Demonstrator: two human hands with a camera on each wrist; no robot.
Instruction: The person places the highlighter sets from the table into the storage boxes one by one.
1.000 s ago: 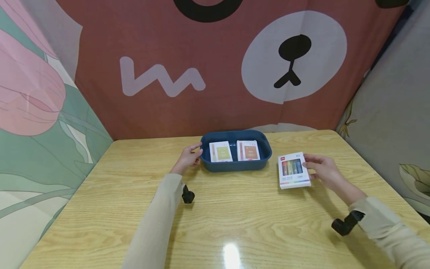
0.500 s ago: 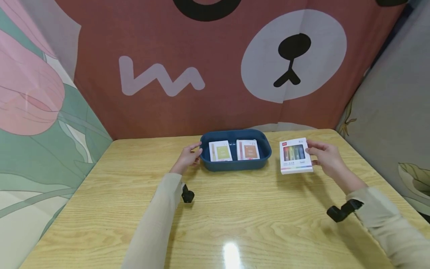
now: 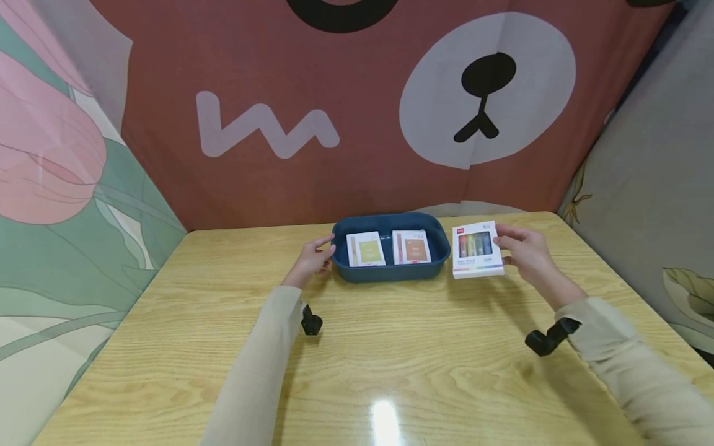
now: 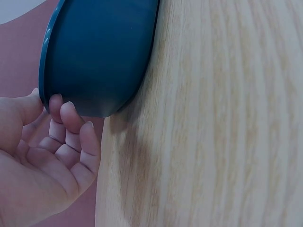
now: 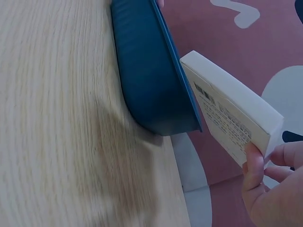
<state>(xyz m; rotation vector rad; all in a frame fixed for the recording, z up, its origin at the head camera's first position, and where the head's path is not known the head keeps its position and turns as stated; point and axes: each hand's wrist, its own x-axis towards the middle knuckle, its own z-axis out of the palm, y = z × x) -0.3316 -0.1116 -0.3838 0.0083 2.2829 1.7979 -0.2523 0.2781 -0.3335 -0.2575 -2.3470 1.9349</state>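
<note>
My right hand (image 3: 527, 251) holds a white box of coloured sticks (image 3: 478, 265) by its right edge, thumb in front. The box is raised above the table, close to the right end of a dark blue plastic bin (image 3: 390, 274). In the right wrist view, the printed back of the white box (image 5: 227, 123) shows, with a barcode. My left hand (image 3: 308, 263) pinches the bin's left rim between thumb and fingers, also seen in the left wrist view. Inside the bin lie two white boxes, one with a yellow-green panel (image 3: 369, 252), one with an orange-brown panel (image 3: 416, 251).
The bin stands near the back edge of a wooden table (image 3: 357, 347), before a reddish-brown cloth (image 3: 268, 192) with a cartoon animal face. Patterned panels rise at the left and right. Small black devices (image 3: 552, 337) are worn at both wrists.
My right hand has lifted the white box off to the back, then carried it leftwards to the bin's right end. The left hand stays at the rim.
</note>
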